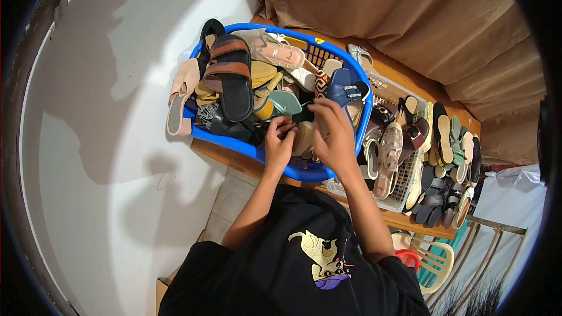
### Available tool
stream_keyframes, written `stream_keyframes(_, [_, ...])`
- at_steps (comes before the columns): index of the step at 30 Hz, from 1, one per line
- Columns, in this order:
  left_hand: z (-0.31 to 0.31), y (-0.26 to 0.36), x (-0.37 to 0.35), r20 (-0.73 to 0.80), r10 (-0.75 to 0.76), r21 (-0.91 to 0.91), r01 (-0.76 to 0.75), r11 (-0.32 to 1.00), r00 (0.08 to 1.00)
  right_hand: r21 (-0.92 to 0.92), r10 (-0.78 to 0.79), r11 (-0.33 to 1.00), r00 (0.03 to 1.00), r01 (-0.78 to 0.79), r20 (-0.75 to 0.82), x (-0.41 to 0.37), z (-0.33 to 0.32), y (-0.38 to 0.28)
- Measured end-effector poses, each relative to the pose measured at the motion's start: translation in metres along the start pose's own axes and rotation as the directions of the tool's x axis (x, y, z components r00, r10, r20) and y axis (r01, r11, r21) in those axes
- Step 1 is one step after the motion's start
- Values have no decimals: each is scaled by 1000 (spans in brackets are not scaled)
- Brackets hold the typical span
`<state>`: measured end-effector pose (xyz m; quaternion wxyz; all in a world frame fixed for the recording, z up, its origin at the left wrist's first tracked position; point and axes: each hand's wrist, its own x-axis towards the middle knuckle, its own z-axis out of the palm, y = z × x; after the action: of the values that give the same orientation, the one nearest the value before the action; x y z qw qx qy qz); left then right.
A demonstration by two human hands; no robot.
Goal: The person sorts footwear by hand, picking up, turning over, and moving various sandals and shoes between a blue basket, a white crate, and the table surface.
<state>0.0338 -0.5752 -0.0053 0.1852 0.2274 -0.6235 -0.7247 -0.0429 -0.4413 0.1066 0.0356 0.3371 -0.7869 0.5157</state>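
My left hand (281, 143) is inside the near side of a blue plastic basket (252, 151) heaped with sandals and shoes. Its fingers are curled and pinched together; what they hold is hidden. Just right of it is a beige shoe (303, 138), partly covered by the hands. On that shoe's other side my right hand (333, 134) has its fingers apart. A pale green sandal (285, 103) lies just beyond my left hand. Near my right fingers sits a navy blue sandal (342, 88). A black slide with brown straps (237, 96) lies on top of the pile at the left.
Against the basket's right side stands a white crate (401, 190) of shoes, with several more pairs (448, 140) farther right on the wooden table (433, 90). A white wall (117, 111) rises at left, a brown curtain (398, 11) behind. Below right is a cream plastic chair (442, 263).
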Motion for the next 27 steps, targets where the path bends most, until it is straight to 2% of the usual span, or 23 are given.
stream_keyframes(1, [3, 1, 1, -47, -148, -262, 130, 956, 988, 1, 4, 1000, 1000, -4, 0, 9, 11, 1])
stream_keyframes(2, [5, 3, 2, -55, -298, -510, 230, 829, 953, 15, 41, 999, 998, -42, 47, 18, 23, 8])
stream_keyframes(3, [4, 0, 6, -56, -298, -510, 230, 829, 953, 27, 75, 997, 993, -78, 96, 27, 34, 17])
stream_keyframes(4, [1, -8, 12, -58, -473, -618, 340, 708, 879, 28, 74, 997, 993, -77, 96, 36, 45, 31])
stream_keyframes(5, [-3, -16, 16, -35, -630, -715, 422, 558, 776, -86, 164, 985, 963, -148, 216, 44, 57, 47])
stream_keyframes(6, [-5, -21, 18, -59, -607, -694, 404, 596, 793, -208, 262, 957, 911, -203, 318, 53, 63, 56])
stream_keyframes(7, [-3, -19, 19, -56, -609, -693, 408, 595, 791, -210, 266, 956, 911, -207, 316, 62, 66, 58])
stream_keyframes(9, [3, -18, 23, -207, -640, -703, 342, 623, 740, -445, 504, 849, 689, -284, 521, 75, 69, 61])
stream_keyframes(13, [2, -19, 30, -210, -709, -727, 378, 573, 673, -523, 538, 822, 608, -226, 584, 84, 71, 77])
stream_keyframes(15, [3, -11, 29, -181, -659, -638, 424, 643, 730, -517, 512, 837, 592, -180, 623, 85, 69, 79])
stream_keyframes(19, [-2, 8, 37, -214, -690, -650, 427, 629, 692, -481, 421, 872, 649, -97, 634, 81, 59, 67])
stream_keyframes(21, [-9, 7, 36, -206, -715, -659, 446, 606, 668, -424, 356, 901, 719, -93, 597, 76, 62, 56])
stream_keyframes(22, [-8, 18, 33, -208, -717, -660, 445, 605, 666, -396, 290, 916, 789, -66, 541, 74, 62, 44])
stream_keyframes(23, [-6, 29, 30, -200, -658, -618, 428, 659, 726, -394, 292, 916, 788, -69, 542, 74, 61, 32])
stream_keyframes(24, [-4, 39, 26, -184, -599, -574, 409, 709, 779, -372, 223, 928, 848, -33, 480, 74, 59, 20])
stream_keyframes(25, [-2, 44, 24, -182, -605, -572, 417, 707, 775, -354, 152, 935, 898, 4, 412, 73, 58, 9])
stream_keyframes(27, [2, 49, 25, -209, -573, -586, 367, 722, 793, -372, 129, 928, 907, 32, 401, 76, 54, -4])
